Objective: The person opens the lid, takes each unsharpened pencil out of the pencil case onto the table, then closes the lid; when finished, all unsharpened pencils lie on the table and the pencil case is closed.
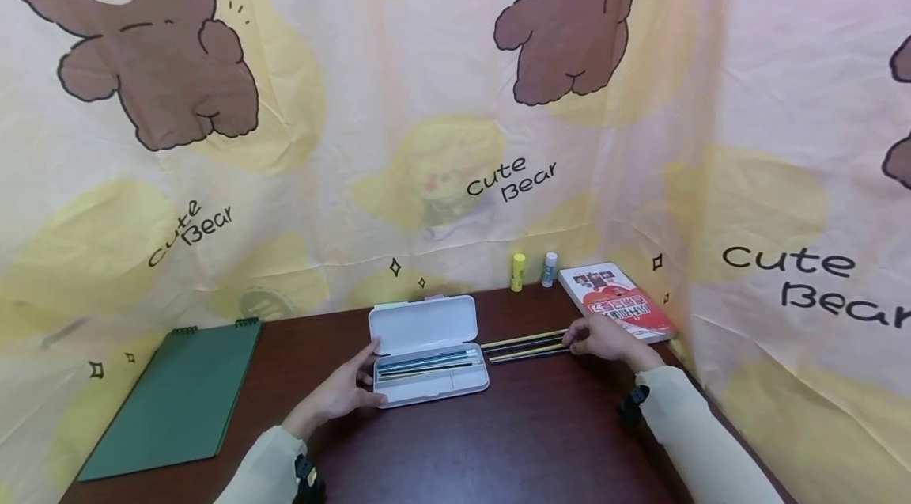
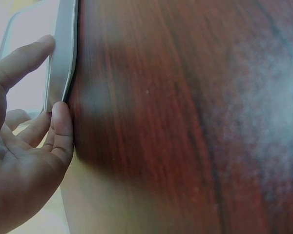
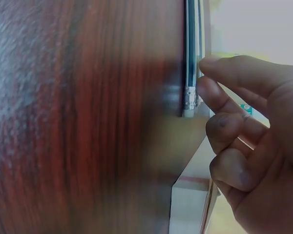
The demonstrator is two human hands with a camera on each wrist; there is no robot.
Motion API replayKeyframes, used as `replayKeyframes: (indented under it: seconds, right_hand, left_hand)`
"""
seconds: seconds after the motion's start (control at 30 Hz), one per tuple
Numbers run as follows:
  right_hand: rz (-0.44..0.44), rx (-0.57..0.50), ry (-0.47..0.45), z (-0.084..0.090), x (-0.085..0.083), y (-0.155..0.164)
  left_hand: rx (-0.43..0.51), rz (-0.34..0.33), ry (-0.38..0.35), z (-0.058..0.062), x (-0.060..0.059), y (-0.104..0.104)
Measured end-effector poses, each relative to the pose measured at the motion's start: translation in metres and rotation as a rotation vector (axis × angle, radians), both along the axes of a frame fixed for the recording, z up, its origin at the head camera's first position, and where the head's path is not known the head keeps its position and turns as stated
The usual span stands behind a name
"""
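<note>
A white pencil case [image 1: 432,395] lies with its lid [image 1: 425,327] raised, several pencils [image 1: 420,365] inside. My left hand [image 1: 347,385] grips the case's left end, with the thumb along the near side and the fingers at the lid and hinge side. To the right of the case, several striped pencils [image 1: 527,346] lie on the table. My right hand [image 1: 603,336] pinches at their right ends with thumb and index finger. In the right wrist view, a dark pencil [image 3: 190,63] with a metal ferrule and pale eraser lies in front of those fingertips, the other fingers curled.
A green spiral pad [image 1: 178,401] lies on the left of the dark wooden table [image 1: 455,456]. A yellow glue stick [image 1: 518,273] and a blue-and-white one [image 1: 549,270] stand at the back. Behind my right hand is a red-and-white book [image 1: 612,294]. Printed curtains enclose the table.
</note>
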State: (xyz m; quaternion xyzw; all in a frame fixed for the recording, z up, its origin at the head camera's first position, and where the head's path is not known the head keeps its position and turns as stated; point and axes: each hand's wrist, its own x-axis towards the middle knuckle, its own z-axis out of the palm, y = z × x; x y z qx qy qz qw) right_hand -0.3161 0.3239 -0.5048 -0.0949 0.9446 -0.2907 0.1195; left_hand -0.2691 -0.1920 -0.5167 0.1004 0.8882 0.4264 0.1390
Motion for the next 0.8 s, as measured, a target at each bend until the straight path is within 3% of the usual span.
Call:
replayKeyframes:
  seconds: [0.27, 0.37, 0.63, 0.8]
  right_hand:
    - [0.008, -0.090, 0.001, 0.008, 0.000, -0.014]
    - [0.048, -0.111, 0.023, 0.012, 0.000, -0.026]
    - [0.153, -0.086, 0.093, 0.019, -0.005, -0.066]
    - [0.181, -0.099, 0.080, 0.018, -0.008, -0.090]
  left_hand:
    - [0.008, 0.003, 0.007, -0.002, -0.001, 0.001]
    - [0.008, 0.008, 0.005, -0.003, -0.001, 0.001]
    - [0.039, -0.018, -0.001, -0.002, 0.000, -0.001]
    - [0.051, -0.018, -0.007, -0.002, -0.001, -0.001]
